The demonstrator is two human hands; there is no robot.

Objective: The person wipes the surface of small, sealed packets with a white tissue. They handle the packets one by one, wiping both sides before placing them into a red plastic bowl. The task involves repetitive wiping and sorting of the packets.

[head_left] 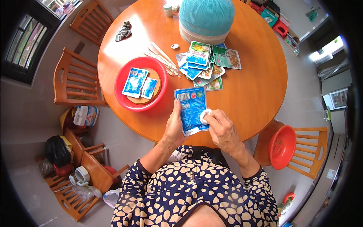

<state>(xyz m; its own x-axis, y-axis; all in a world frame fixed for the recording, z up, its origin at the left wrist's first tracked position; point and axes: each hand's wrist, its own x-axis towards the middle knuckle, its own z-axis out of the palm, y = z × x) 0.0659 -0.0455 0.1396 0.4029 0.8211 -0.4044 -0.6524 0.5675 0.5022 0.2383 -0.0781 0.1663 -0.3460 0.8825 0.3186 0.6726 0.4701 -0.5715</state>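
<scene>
Both our forearms, in spotted sleeves, come up from the near edge to meet over the near rim of the round wooden table (257,90). Our left hand (174,126) curls round the left edge of a blue pouch (191,109), thumb on the printed face and fingers behind, holding it upright just above the table rim. Our right hand (223,130) is closed in a pinch on the white cap (204,115) at the pouch's lower right edge, thumb and forefinger tight on it.

To work the cap well, we judge it best to grip the pouch firmly close to the spout so the soft body does not twist with the cap, and to keep it level so nothing squeezes out.

Left of the pouch sits a red bowl (124,100) with two more blue pouches on a wooden disc. Farther off lies a heap of flat packets (206,64), some chopsticks (162,58), and a teal mesh cover (206,17).
</scene>
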